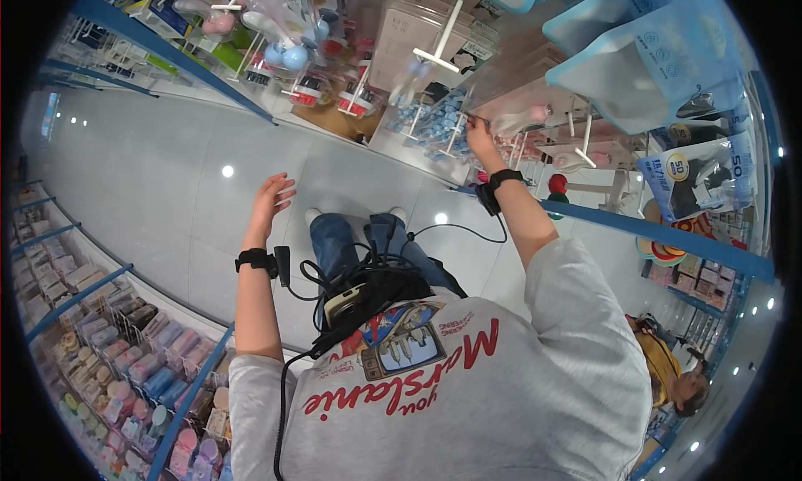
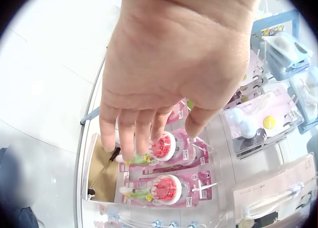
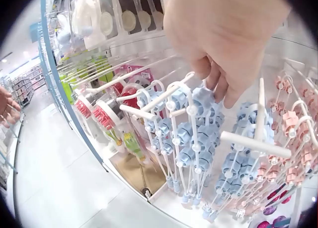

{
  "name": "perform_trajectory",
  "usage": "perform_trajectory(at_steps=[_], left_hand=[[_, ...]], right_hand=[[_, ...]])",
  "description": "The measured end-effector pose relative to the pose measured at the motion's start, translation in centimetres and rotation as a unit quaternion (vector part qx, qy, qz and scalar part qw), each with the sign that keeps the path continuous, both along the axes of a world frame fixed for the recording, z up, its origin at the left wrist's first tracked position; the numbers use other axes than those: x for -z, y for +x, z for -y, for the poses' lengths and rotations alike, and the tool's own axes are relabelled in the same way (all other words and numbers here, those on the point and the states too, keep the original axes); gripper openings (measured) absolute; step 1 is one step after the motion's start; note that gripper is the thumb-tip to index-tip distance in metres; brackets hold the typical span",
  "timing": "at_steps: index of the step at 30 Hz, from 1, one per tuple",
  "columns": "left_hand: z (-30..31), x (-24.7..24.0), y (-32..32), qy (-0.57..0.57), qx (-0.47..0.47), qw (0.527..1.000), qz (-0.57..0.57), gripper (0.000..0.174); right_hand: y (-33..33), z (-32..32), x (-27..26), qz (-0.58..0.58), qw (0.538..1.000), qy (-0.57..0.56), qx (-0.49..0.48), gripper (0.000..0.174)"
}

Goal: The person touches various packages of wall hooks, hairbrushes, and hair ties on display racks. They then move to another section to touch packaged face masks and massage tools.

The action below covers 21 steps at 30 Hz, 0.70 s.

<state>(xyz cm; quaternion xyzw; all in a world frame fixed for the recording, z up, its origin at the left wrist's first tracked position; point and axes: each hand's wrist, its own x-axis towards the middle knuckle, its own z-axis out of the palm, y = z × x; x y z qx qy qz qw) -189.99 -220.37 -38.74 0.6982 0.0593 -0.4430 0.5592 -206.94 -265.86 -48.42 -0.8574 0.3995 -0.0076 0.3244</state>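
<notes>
My right hand (image 1: 484, 143) reaches in among the wall hooks. In the right wrist view the right hand (image 3: 223, 44) has its fingers bent at the top of a blue beaded item (image 3: 202, 101) with a white loop, hung on a white hook; the thumb is hidden. More blue pieces (image 3: 241, 161) hang on the neighbouring hook. My left hand (image 1: 269, 204) is held in the air over the floor, holding nothing. The left wrist view shows the left hand (image 2: 169, 69) palm on, fingers apart, in front of red-capped packages (image 2: 166, 189).
Pink beaded items (image 3: 290, 123) hang to the right of the blue ones. A brown box (image 3: 136, 173) lies low on the shelf. Blue shelf rails (image 1: 668, 243) cross the right side. Packed shelves (image 1: 171, 431) stand at lower left. Another person (image 1: 660, 368) is at far right.
</notes>
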Motion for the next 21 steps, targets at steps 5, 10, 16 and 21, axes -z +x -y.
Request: perform_trajectory(at_steps=[5,10,16,21], left_hand=[[0.0,0.8,-0.1,-0.007,-0.006,1.000,-0.020,0.044],[-0.4,0.6,0.1,0.000,-0.009,1.000,-0.024,0.044],[-1.0,0.9,0.2,0.007,-0.024,0.999,-0.021,0.043],[-1.1,1.3,-0.4,0.017,-0.013,0.999,-0.025,0.045]], right_hand=[[-0.4,0.1,-1.1,0.067,0.997,0.009,-0.034,0.035],[1.0,0.5,-2.1,0.013,0.999,-0.009,-0.038,0.034],[2.5,1.8,-1.6,-0.047,0.984,-0.170,-0.013,0.032],[1.5,-0.4,-5.6,0.111,0.984,0.077,0.114,0.037]])
